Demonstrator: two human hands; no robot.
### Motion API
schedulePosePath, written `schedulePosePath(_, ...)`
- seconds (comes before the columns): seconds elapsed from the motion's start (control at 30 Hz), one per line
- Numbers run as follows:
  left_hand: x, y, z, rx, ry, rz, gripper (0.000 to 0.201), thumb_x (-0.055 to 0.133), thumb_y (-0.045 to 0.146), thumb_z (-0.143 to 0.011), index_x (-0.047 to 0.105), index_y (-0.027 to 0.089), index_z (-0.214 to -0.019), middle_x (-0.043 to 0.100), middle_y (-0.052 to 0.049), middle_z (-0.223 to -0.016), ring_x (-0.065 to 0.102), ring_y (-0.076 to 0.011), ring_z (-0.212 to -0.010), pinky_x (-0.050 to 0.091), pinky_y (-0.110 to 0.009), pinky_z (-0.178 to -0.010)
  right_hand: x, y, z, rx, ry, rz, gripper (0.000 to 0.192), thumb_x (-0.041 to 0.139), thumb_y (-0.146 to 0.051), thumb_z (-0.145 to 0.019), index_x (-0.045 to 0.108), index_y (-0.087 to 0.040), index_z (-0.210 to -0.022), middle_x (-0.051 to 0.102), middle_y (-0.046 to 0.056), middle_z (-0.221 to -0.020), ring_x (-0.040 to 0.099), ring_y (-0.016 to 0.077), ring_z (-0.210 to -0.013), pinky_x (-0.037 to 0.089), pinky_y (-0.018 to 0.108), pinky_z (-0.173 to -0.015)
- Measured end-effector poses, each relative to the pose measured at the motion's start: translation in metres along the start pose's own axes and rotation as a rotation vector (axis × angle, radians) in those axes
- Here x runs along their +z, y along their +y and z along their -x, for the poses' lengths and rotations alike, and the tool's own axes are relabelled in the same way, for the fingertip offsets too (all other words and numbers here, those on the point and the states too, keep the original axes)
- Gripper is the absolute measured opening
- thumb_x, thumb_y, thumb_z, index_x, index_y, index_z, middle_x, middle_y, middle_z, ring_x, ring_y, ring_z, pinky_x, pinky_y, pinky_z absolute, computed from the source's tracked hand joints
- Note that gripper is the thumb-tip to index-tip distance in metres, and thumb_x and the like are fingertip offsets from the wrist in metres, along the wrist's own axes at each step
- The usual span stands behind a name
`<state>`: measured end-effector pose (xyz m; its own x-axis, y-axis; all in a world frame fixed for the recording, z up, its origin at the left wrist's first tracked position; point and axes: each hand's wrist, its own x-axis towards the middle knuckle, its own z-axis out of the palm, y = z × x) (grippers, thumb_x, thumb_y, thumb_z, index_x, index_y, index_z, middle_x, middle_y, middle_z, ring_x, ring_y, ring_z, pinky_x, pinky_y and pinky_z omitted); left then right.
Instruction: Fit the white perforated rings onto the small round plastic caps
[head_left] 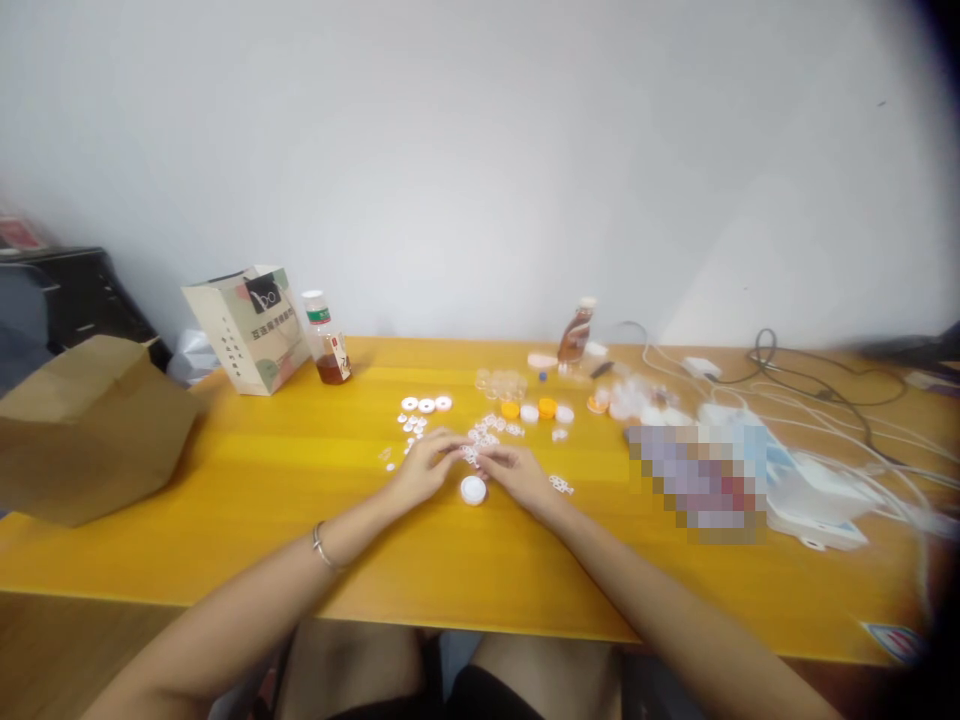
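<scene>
My left hand (429,467) and my right hand (519,476) nearly meet at the middle of the table, thumbs and fingers pinched together. At their fingertips is a small white piece (470,455), blurred and hard to tell from the pile behind it. Just below my fingers lies a round white cap (473,490). Beyond them spreads a pile of small white pieces (486,432). More small white pieces (412,424) lie left of it, under three white rings (426,406). Another little group of white pieces (560,485) sits beside my right wrist.
Orange caps (547,409), white caps (529,413) and clear round pieces (501,383) lie farther back. Two bottles of brown liquid (330,350) (576,335) stand near the wall. A paper bag (259,335) and brown box (90,430) are left; cables (810,400) and plastic packaging (802,480) right.
</scene>
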<state>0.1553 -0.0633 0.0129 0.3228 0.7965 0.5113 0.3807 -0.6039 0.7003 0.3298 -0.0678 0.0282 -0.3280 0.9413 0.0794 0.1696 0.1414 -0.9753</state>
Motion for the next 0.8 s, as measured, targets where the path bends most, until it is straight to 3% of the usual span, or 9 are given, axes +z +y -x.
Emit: schedulePosePath(0.8, 0.0034, 0.0006, 0.002, 0.044, -0.007, -0.058, 0.024, 0.047, 0.02, -0.082, 0.061, 0.022, -0.102, 0.055, -0.005, -0.088, 0.052, -0.0151, -0.086, 0.042, -0.03, -0.081, 0.0016, 0.0018, 0.0, -0.021, 0.017, 0.044, 0.025, 0.06, -0.041, -0.066, 0.067, -0.018, -0.069, 0.065, 0.001, -0.064, 0.059, 0.0141, -0.061, 0.049, 0.027, -0.062)
